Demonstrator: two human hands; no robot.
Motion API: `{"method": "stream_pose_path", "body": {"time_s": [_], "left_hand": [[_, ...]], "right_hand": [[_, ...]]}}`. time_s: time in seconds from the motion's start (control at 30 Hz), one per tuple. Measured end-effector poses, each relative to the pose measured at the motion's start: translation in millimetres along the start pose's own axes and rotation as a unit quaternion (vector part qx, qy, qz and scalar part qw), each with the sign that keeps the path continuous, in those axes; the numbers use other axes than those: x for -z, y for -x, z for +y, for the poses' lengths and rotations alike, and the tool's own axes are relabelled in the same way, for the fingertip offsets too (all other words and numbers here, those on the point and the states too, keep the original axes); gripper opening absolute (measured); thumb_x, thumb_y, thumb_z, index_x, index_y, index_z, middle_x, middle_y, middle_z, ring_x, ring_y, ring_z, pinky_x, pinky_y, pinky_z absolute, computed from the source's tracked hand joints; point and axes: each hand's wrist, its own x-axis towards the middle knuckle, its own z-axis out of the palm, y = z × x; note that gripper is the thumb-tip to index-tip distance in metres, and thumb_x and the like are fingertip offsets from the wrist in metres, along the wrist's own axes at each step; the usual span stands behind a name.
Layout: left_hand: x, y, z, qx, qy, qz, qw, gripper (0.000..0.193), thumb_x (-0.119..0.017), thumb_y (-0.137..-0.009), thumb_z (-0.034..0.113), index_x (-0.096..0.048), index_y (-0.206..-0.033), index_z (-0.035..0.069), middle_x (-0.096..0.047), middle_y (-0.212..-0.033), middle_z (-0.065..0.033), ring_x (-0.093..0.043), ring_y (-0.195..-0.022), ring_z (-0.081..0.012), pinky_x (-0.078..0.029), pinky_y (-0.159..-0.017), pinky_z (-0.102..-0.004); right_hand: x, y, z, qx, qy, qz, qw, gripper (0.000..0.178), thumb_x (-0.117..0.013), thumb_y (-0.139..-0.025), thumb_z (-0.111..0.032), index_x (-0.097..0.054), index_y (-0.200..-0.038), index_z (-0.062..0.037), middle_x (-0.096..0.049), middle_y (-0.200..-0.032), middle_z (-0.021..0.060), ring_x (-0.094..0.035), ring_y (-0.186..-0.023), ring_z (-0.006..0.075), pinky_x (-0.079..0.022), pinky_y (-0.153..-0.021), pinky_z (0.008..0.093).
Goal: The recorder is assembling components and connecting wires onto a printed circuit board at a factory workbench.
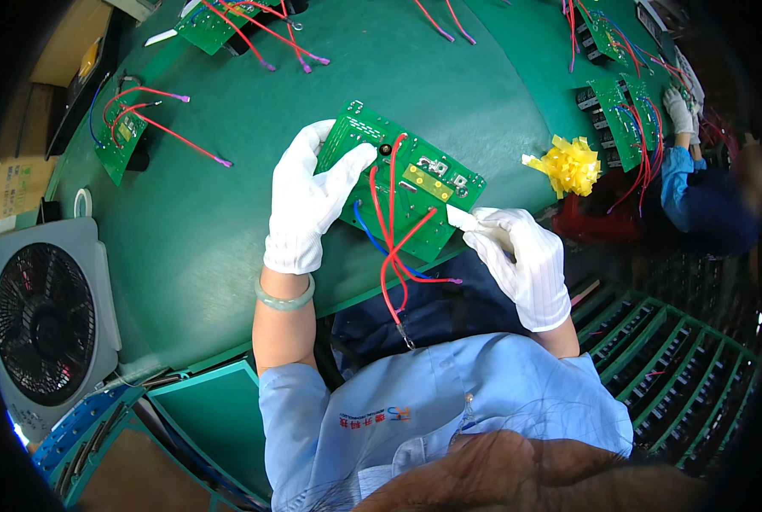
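Note:
My left hand [307,194], in a white glove, grips a green circuit board [353,135] by its left side, the thumb on its face. Red wires [390,218] and a blue wire [367,229] hang from the board toward me. A piece of yellow tape [426,183] sits on its right half. My right hand [526,256], gloved too, is closed on a flat white piece [462,218] with a slanted end. That end lies at the board's lower right edge; whether it touches cannot be told. The glove hides the rest of the piece.
More wired circuit boards stand at the left [121,141], far edge [214,27] and right [617,119] of the green table [202,299]. A yellow tape bundle [571,166] lies right of my board. A fan [46,320] stands left. A co-worker's gloved hand [677,111] is far right.

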Motion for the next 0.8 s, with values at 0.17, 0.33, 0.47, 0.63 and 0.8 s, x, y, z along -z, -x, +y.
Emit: {"method": "stream_pose_path", "body": {"time_s": [0.17,0.33,0.47,0.63,0.8], "left_hand": [[0.2,-1.1,-5.7,-0.02,-0.025,0.014,0.999,0.042,-0.073,-0.083,0.015,-0.053,-0.112,-0.008,-0.064,-0.097,-0.0089,-0.061,-0.085,-0.0106,-0.054,-0.076,-0.0265],[1.5,0.1,-4.6,-0.028,-0.06,0.024,0.998,0.045,-0.073,-0.082,0.015,-0.052,-0.114,-0.01,-0.064,-0.095,-0.0101,-0.062,-0.082,-0.0108,-0.055,-0.074,-0.0254],[1.0,1.5,-7.5,-0.037,-0.025,0.019,0.999,0.043,-0.072,-0.083,0.015,-0.054,-0.113,-0.009,-0.064,-0.095,-0.0086,-0.062,-0.081,-0.0104,-0.054,-0.072,-0.0253],[2.2,-2.5,-15.3,-0.057,-0.045,0.022,0.997,0.041,-0.072,-0.083,0.019,-0.057,-0.109,-0.009,-0.065,-0.092,-0.0115,-0.063,-0.08,-0.0131,-0.053,-0.07,-0.0269],[2.4,-0.7,-18.6,-0.073,-0.087,0.044,0.993,0.044,-0.073,-0.081,0.024,-0.059,-0.107,-0.008,-0.066,-0.088,-0.0166,-0.065,-0.079,-0.0205,-0.052,-0.071,-0.0313]], "right_hand": [[-4.2,-2.6,-1.0,0.008,-0.005,-0.003,1.0,0.023,-0.074,-0.078,-0.013,-0.06,-0.093,-0.0018,-0.067,-0.088,0.0116,-0.066,-0.07,0.027,-0.051,-0.059,0.0317],[-14.1,-0.8,-0.5,-0.029,-0.035,0.003,0.999,0.021,-0.072,-0.078,-0.009,-0.059,-0.093,-0.001,-0.067,-0.089,0.0128,-0.067,-0.072,0.027,-0.053,-0.062,0.0317],[-23.1,-0.5,9.5,-0.029,-0.027,0.037,0.999,0.025,-0.072,-0.078,-0.007,-0.06,-0.1,-0.0007,-0.067,-0.087,0.0135,-0.067,-0.072,0.026,-0.053,-0.063,0.0317],[-22.1,-17.6,5.2,0.002,0.037,0.001,0.999,0.052,-0.07,-0.079,-0.012,-0.055,-0.128,-0.0063,-0.063,-0.08,0.0102,-0.059,-0.061,0.0226,-0.049,-0.055,0.0323],[-5.4,-30.2,11.0,0.145,0.181,-0.083,0.969,0.05,-0.067,-0.079,-0.02,-0.057,-0.128,-0.0203,-0.049,-0.071,0.0037,-0.051,-0.054,0.0191,-0.042,-0.048,0.0301]]}}
